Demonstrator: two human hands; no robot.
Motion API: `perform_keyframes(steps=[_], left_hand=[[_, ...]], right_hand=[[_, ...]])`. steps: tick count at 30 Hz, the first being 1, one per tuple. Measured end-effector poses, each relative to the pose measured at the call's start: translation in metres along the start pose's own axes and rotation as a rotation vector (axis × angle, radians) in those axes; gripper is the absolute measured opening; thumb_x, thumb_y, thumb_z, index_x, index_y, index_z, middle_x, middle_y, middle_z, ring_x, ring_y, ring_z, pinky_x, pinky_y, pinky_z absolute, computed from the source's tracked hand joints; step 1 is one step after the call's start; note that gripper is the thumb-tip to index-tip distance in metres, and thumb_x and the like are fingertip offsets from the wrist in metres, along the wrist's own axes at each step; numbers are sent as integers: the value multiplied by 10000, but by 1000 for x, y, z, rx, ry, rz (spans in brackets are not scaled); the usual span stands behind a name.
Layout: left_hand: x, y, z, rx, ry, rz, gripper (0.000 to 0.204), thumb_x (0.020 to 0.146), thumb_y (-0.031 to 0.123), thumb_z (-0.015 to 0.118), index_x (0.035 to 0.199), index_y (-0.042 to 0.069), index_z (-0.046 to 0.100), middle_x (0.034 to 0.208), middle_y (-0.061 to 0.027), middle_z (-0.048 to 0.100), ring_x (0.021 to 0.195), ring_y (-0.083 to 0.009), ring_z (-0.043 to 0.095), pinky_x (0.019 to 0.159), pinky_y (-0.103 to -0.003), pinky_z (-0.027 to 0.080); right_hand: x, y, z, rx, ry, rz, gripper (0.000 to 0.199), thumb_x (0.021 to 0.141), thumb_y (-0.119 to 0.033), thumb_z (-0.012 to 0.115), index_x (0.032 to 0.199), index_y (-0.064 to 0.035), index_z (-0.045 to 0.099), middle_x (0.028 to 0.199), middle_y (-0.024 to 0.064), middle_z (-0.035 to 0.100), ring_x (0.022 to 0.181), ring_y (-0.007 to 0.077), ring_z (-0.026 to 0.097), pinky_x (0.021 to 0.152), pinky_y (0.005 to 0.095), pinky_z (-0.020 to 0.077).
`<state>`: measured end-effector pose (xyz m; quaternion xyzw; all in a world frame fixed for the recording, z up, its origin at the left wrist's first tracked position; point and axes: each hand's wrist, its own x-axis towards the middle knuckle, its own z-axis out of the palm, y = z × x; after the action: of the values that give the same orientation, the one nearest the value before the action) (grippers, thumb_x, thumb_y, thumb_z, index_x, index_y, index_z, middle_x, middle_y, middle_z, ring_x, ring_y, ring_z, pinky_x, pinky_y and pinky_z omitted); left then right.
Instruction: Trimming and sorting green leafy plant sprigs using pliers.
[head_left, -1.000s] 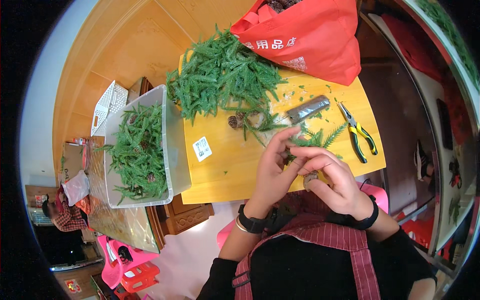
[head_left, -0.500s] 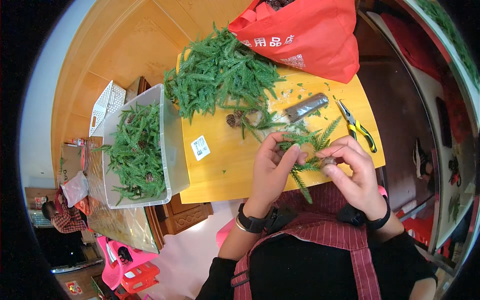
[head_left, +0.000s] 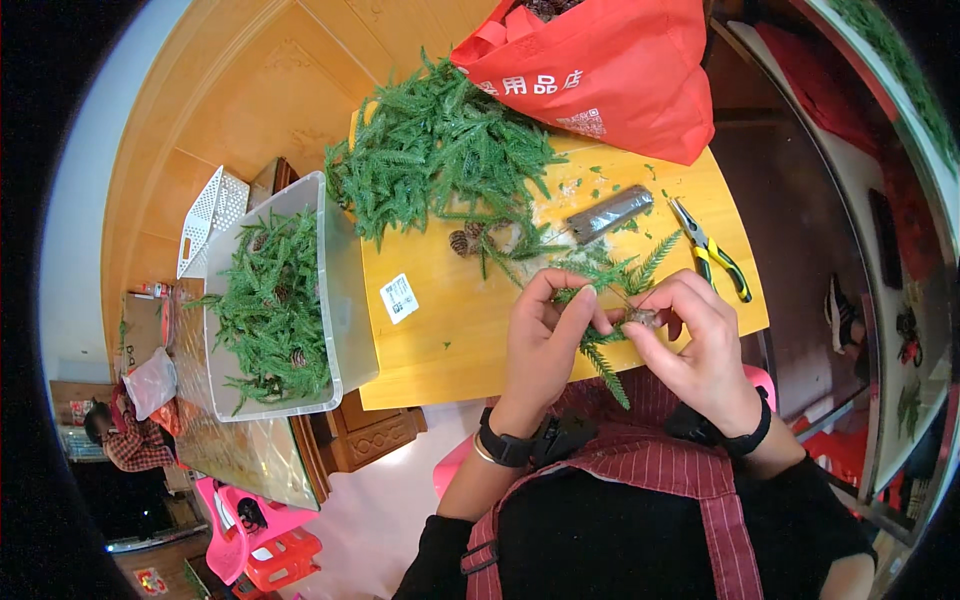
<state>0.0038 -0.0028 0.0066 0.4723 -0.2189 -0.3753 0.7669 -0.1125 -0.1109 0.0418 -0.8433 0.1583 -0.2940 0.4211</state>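
Over the table's front edge, my left hand (head_left: 545,340) is closed around an artificial pine sprig (head_left: 606,374), whose green tips stick out on both sides. My right hand (head_left: 700,345) pinches a small brownish pine cone (head_left: 643,317) against the sprig's middle; a thin wire seems to run from it. Fingers partly hide where cone and sprig meet. Just beyond my hands lie a plastic-wrapped bundle of dark wires (head_left: 610,214) and yellow-and-black long-nose pliers (head_left: 712,250). Two loose pine cones (head_left: 462,241) rest beside another sprig.
A heap of green sprigs (head_left: 440,150) covers the far left of the yellow table (head_left: 440,350). Behind it stands a red bag (head_left: 640,80). On the left, a clear plastic bin (head_left: 350,340) holds sprigs with pine cones. A white label (head_left: 399,298) lies nearby. Another person (head_left: 135,440) is far left.
My right hand has shifted slightly left with the pine cone, bringing it closer to my left fingers and the middle of the sprig. My left hand has stayed nearly still.
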Motion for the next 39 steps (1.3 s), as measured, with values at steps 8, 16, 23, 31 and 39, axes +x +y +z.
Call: perform_keyframes(steps=[8,16,23,31,39], left_hand=[[-1,9,7,227,45,-78,127,858,28,538,958,-20,475,734,-36,543,683,-91,547,785,-314,522],[-1,-1,0,51,33,-98,96,860,23,535,929,-18,482,741,-32,531,681,-79,534,782,-314,526],[0,-2,2,127,35,-58,74,867,29,529,916,-13,491,740,-30,524,685,-74,531,781,-307,522],[0,-9,3,293,58,83,111,838,26,568,915,-16,501,831,-44,522,713,-98,535,709,-238,462],[-1,-13,-1,443,54,218,153,782,-5,608,915,-8,532,926,-78,509,881,-147,515,769,-245,416]], right_hand=[[-1,0,0,23,-6,74,157,676,-19,662,771,5,539,741,66,517,586,124,512,521,226,410],[-1,1,0,51,-31,38,158,667,-1,648,745,6,511,724,74,514,587,127,519,521,224,418],[-1,1,2,50,-26,48,165,666,-7,657,748,3,514,724,74,515,585,130,519,521,225,420],[0,-2,0,38,7,40,167,670,-24,665,757,2,524,725,73,516,576,135,497,510,235,392],[-1,4,9,-39,60,10,183,686,-23,685,799,1,544,755,72,525,562,120,511,491,219,403]])
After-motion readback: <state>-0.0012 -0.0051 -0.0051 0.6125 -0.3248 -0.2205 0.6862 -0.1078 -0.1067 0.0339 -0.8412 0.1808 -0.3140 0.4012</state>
